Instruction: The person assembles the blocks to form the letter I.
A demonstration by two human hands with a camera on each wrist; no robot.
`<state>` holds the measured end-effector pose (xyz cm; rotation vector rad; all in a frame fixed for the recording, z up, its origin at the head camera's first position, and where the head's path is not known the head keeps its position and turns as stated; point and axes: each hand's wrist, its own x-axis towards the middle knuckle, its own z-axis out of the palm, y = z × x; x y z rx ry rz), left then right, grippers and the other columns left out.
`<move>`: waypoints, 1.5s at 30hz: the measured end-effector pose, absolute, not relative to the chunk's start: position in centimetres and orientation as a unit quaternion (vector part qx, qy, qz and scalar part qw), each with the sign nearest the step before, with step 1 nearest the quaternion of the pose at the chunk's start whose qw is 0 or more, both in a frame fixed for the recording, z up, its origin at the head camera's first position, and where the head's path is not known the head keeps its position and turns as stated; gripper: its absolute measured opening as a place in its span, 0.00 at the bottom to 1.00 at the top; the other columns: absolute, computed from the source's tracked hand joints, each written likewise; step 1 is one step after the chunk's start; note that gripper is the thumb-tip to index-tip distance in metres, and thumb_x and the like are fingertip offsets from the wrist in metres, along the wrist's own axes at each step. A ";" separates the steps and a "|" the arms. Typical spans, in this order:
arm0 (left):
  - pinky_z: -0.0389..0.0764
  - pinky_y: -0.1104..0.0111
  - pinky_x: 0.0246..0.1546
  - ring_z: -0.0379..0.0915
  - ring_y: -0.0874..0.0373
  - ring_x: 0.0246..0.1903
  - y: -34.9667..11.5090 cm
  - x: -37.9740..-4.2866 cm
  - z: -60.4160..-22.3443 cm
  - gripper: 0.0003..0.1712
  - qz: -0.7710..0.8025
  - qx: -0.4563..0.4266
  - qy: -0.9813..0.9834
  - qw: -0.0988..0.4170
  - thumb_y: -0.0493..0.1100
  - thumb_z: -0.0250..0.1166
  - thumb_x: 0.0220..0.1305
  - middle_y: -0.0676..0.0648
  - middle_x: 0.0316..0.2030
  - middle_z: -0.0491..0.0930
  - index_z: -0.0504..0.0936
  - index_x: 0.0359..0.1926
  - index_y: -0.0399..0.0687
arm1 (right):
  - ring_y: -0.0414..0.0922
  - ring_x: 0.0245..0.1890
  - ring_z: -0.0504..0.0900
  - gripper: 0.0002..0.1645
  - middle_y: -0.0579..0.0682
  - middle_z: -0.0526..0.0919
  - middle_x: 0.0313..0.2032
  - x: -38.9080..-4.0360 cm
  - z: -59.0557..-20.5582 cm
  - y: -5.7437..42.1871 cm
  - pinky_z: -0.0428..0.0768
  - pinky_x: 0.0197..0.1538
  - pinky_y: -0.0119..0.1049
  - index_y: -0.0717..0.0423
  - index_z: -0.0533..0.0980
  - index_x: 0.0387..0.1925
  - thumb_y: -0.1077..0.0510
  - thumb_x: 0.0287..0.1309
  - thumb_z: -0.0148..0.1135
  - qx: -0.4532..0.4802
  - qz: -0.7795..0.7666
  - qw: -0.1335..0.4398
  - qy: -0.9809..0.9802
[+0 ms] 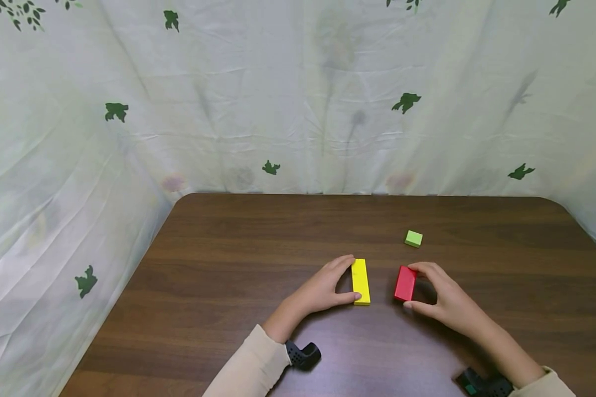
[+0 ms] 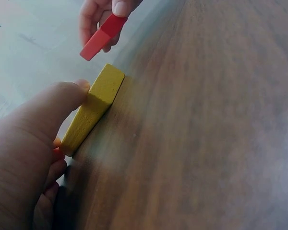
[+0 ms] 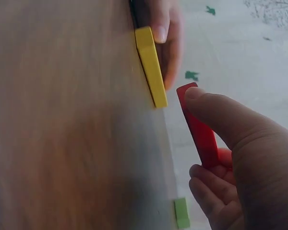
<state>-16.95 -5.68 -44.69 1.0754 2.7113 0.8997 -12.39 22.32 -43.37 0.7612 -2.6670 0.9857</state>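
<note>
On the brown table lies a long yellow block [image 1: 360,281], its length running away from the person. My left hand [image 1: 322,289] holds it from the left, thumb at the near end and fingertips at the far end. To the right, my right hand [image 1: 444,298] grips a red block [image 1: 405,283] by its two ends between thumb and fingers. In the right wrist view the red block [image 3: 199,127] is tilted and held up off the tabletop. A gap separates it from the yellow block [image 3: 152,69].
A small light green block [image 1: 414,239] sits farther back on the table [image 1: 258,237], beyond the red one. Behind the table hangs a pale curtain [image 1: 288,99] with green leaf shapes. Black wrist devices [image 1: 304,356] are worn on both wrists.
</note>
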 end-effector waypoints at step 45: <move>0.55 0.65 0.60 0.52 0.54 0.62 -5.6 -17.0 -44.7 0.42 0.303 0.350 0.885 0.049 0.54 0.62 0.55 0.45 0.64 0.57 0.57 0.65 0.40 | 0.40 0.47 0.71 0.38 0.43 0.68 0.50 -9.3 -43.6 17.4 0.63 0.53 0.22 0.53 0.66 0.54 0.46 0.41 0.70 0.400 0.349 0.058 -0.846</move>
